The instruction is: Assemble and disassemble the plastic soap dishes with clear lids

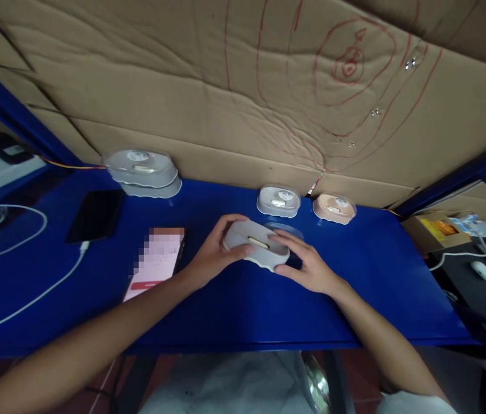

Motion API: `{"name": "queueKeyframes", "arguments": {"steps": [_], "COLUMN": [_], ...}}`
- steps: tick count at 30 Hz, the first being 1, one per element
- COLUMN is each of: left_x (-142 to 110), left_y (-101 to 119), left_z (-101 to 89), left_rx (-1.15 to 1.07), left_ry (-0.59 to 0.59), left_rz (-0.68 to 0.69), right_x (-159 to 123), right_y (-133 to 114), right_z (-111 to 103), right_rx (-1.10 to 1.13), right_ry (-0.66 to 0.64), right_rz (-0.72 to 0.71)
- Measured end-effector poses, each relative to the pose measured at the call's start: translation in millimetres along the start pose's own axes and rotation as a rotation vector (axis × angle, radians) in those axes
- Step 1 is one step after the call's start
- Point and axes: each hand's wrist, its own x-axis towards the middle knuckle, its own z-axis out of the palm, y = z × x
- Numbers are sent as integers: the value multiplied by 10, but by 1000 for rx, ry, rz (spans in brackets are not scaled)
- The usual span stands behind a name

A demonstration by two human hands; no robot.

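Observation:
Above the middle of the blue table, a grey oval box with a wavy edge and a cream piece in its top is held between both hands. My left hand grips its left end, with the thumb lying on the top. At the other end my right hand closes round it, fingers on the upper face and thumb at the near lower edge. Just behind the box, partly hidden by it and the right hand, lies a clear plastic cover.
Similar covered boxes stand along the cardboard wall: a grey stack, a smaller grey one and a peach one. On the left lie a lit phone, a dark phone and a white cable. A mouse is far right.

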Motion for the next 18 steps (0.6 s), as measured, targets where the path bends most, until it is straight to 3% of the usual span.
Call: {"name": "queueKeyframes", "arguments": {"steps": [4, 7, 9, 14, 18], "left_x": [-2, 7, 22, 73, 73], "left_y": [80, 174, 243, 381, 396], "left_z": [-34, -83, -165, -542, -744], "left_rx": [-7, 19, 140, 750, 991], "left_ry": [-26, -138, -229, -361, -412], "left_rz": [-6, -65, -94, -17, 8], "right_x": [-2, 1, 13, 34, -5], "right_y": [12, 121, 171, 85, -35], "right_z": [97, 100, 58, -113, -214], "right_rx": [166, 366, 420, 155, -108], "right_ry": [90, 145, 115, 4, -131], "right_rz": [41, 159, 207, 54, -16]}}
